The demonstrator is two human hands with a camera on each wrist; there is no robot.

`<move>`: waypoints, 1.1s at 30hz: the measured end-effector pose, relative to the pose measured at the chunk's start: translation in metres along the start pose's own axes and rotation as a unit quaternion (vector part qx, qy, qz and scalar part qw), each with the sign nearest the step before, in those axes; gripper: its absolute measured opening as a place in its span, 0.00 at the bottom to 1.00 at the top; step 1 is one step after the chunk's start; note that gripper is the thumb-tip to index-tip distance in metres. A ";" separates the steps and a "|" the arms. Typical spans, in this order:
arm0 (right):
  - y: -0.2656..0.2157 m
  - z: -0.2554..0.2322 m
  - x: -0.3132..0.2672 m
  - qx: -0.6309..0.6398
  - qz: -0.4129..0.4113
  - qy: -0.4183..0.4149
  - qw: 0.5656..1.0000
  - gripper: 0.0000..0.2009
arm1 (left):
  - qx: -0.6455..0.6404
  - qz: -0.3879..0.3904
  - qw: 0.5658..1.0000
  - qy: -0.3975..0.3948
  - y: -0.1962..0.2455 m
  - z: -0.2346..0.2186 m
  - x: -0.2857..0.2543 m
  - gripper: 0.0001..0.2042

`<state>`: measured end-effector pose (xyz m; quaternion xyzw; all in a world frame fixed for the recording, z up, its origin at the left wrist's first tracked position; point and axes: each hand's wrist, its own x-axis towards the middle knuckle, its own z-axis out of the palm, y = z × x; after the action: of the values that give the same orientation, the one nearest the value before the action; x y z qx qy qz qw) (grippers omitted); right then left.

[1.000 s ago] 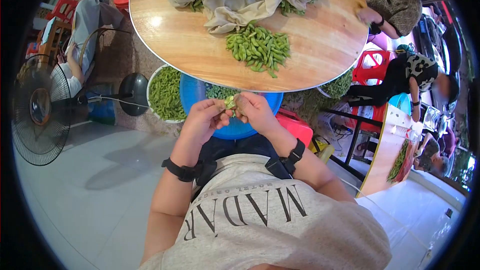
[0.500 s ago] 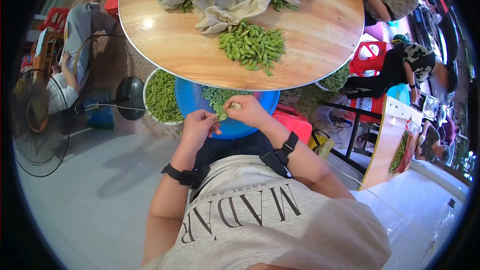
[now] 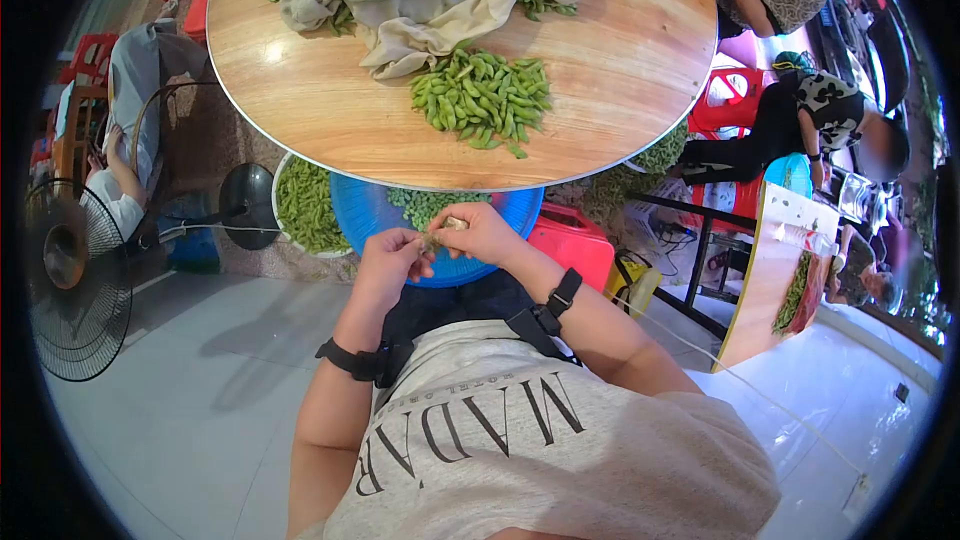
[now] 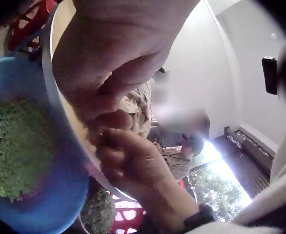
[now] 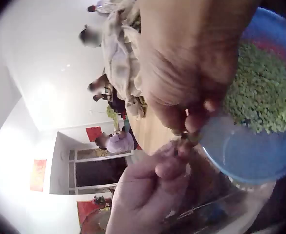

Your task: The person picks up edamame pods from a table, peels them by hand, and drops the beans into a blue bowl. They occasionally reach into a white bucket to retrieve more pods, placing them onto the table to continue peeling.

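Above the blue basin, my two hands meet fingertip to fingertip. Between them is a small green-brown bean pod, mostly hidden by the fingers. My left hand pinches it from one side with thumb and forefinger. The curled fingers of my right hand pinch at the other side, and a small pale piece shows at its thumb. Loose shelled green beans cover the bottom of the basin. On the round wooden table, near its edge, lies a heap of green soybean pods.
Crumpled beige cloth covers more pods on the table. A white-rimmed tub of pods stands left of the basin, a red stool right. A standing fan is at far left. Other people sit around.
Both hands have come down slightly and leftward in the head view, still together at the fingertips. Pale green showed between them earlier; now the piece looks smaller and browner. The view has shifted a little.
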<state>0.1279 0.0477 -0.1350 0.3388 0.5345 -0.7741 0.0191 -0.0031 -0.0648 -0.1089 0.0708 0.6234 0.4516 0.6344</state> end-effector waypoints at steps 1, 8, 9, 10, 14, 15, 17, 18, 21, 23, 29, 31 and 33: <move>0.006 -0.003 0.002 -0.114 -0.060 0.031 0.991 0.08 | 0.020 0.007 0.999 0.041 -0.003 -0.003 0.000 0.04; -0.003 -0.064 0.041 -0.605 -0.229 0.141 0.749 0.08 | 0.130 0.058 0.947 0.290 -0.021 -0.084 0.018 0.07; -0.015 -0.061 0.045 -0.530 -0.151 0.243 0.798 0.07 | 0.142 0.058 0.936 0.315 -0.023 -0.100 0.023 0.07; -0.017 -0.068 0.053 -0.541 -0.117 0.227 0.801 0.09 | 0.137 0.055 0.929 0.339 -0.029 -0.114 0.030 0.08; -0.024 -0.066 0.062 -0.576 -0.112 0.183 0.788 0.08 | 0.152 0.025 0.896 0.416 -0.035 -0.148 0.044 0.12; -0.030 -0.067 0.057 -0.570 -0.131 0.180 0.791 0.08 | 0.165 0.012 0.889 0.426 -0.036 -0.147 0.046 0.13; -0.043 -0.074 0.048 -0.507 -0.179 0.201 0.819 0.09 | 0.161 0.024 0.898 0.408 -0.006 -0.116 0.036 0.14; -0.046 -0.072 0.043 -0.447 -0.203 0.221 0.843 0.10 | 0.149 0.057 0.918 0.363 0.007 -0.095 0.029 0.14; -0.058 -0.057 0.020 -0.047 -0.069 0.184 0.979 0.10 | 0.139 0.175 0.950 0.218 0.046 -0.004 0.004 0.14; -0.064 -0.045 0.011 0.158 0.011 0.123 0.980 0.09 | 0.211 0.258 0.924 0.190 0.043 0.040 0.006 0.16; -0.075 -0.043 -0.020 0.094 0.001 0.029 0.995 0.13 | 0.275 0.359 0.872 0.187 0.043 0.065 0.006 0.12; -0.081 -0.049 -0.026 0.100 0.012 0.016 0.995 0.16 | 0.222 0.245 0.929 0.166 0.060 0.071 -0.014 0.12; -0.087 -0.051 -0.033 0.081 0.018 -0.007 0.997 0.19 | 0.213 0.219 0.940 0.154 0.064 0.072 -0.021 0.11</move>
<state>0.1447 0.1167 -0.0568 0.3434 0.4639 -0.8166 0.0094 0.0317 -0.0074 -0.0363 0.2685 0.7643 0.4411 0.3862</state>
